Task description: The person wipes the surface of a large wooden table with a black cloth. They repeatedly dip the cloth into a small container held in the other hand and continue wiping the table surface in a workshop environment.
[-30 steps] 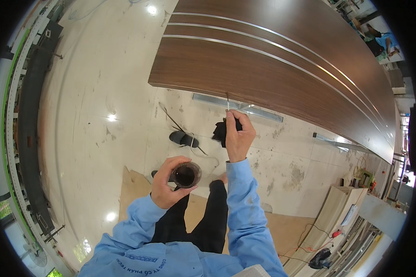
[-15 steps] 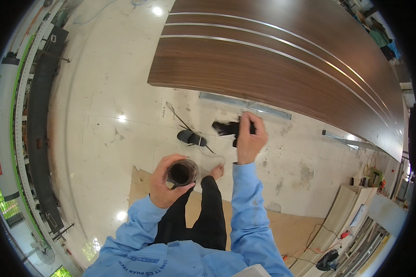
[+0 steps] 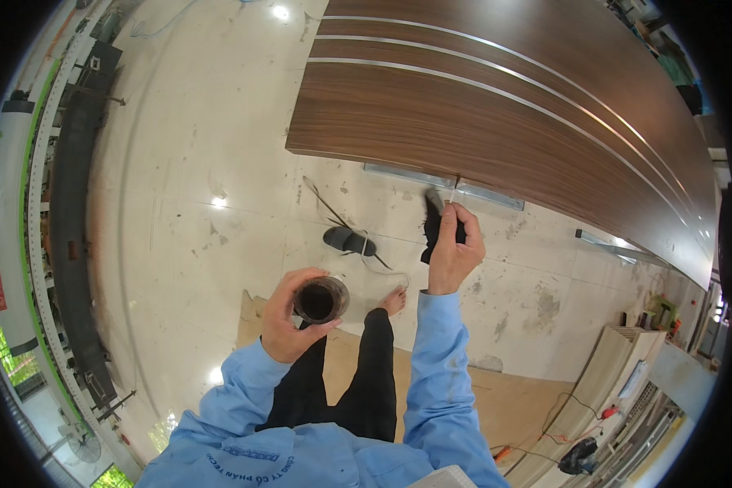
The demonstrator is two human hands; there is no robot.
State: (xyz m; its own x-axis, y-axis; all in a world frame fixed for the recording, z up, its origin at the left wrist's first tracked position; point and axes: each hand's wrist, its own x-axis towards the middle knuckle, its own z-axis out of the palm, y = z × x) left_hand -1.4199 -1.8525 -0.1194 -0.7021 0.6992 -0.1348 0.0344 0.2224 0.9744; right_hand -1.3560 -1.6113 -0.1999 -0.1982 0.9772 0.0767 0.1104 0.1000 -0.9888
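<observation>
My left hand (image 3: 287,319) is wrapped round a clear, stained cup (image 3: 341,302) with dark stuff inside, its mouth facing up. Farther forward, my right hand (image 3: 457,250) pinches a thin pale stick (image 3: 453,195) whose dark tip reaches the near edge of a brown wood-grain panel (image 3: 415,114). Whether the stick is a small brush cannot be made out. Beside those fingers shows a black, cloth-like piece (image 3: 432,224), partly behind the hand; whether it is held is unclear. Three silvery strips run along the panel.
A metal bar (image 3: 415,174) lies under the panel's near edge. On the floor are a dark slipper (image 3: 350,241) and a thin strap or cord (image 3: 325,203). A long machine (image 3: 12,211) stands at left; cables and a beige cabinet (image 3: 610,358) are at right.
My right hand has moved slightly forward, bringing the stick's tip to the panel edge. The black piece has swung from sideways to upright beside it. The left hand still holds the cup.
</observation>
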